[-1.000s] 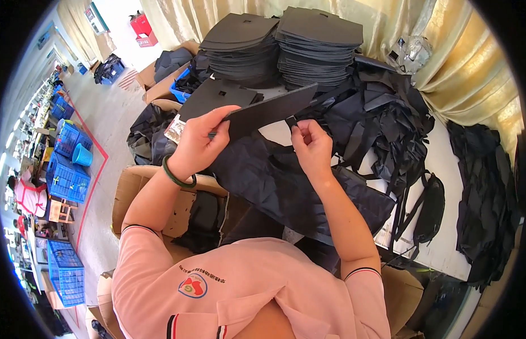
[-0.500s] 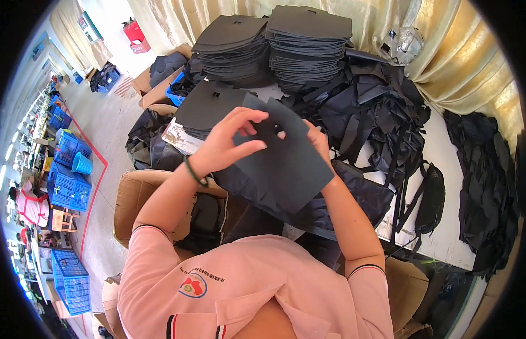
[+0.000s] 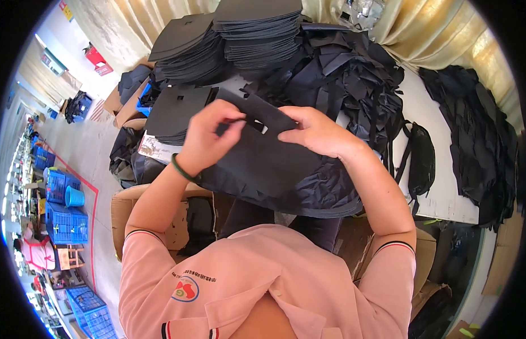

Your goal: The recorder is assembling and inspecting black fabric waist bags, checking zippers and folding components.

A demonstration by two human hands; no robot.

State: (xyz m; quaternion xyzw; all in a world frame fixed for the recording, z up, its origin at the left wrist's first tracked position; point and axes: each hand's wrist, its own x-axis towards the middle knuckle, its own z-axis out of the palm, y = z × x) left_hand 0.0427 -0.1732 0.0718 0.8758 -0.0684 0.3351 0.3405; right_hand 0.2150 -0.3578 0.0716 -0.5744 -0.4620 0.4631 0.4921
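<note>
A stiff black sheet (image 3: 268,161) with a small slot cut near its far edge is held over my lap. My right hand (image 3: 322,133) grips its right edge, thumb on top and fingers curled over the side. Just left of the slot, my left hand (image 3: 209,135) is closed in a pinch. Something dark shows between its thumb and finger, but I cannot tell whether it is the sheet or a loose bit. Crinkled black fabric (image 3: 328,186) spreads beneath the sheet.
Tall stacks of black sheets (image 3: 257,42) stand at the back, with a lower stack (image 3: 175,116) at left. A heap of black fabric pieces (image 3: 353,79) covers the table's middle right. A black pouch (image 3: 421,161) lies at right. An open cardboard box (image 3: 127,212) sits by my left arm.
My right hand has come from behind the sheet to its right edge. My left hand has closed from spread fingers into a pinch near the slot. The view has shifted right.
</note>
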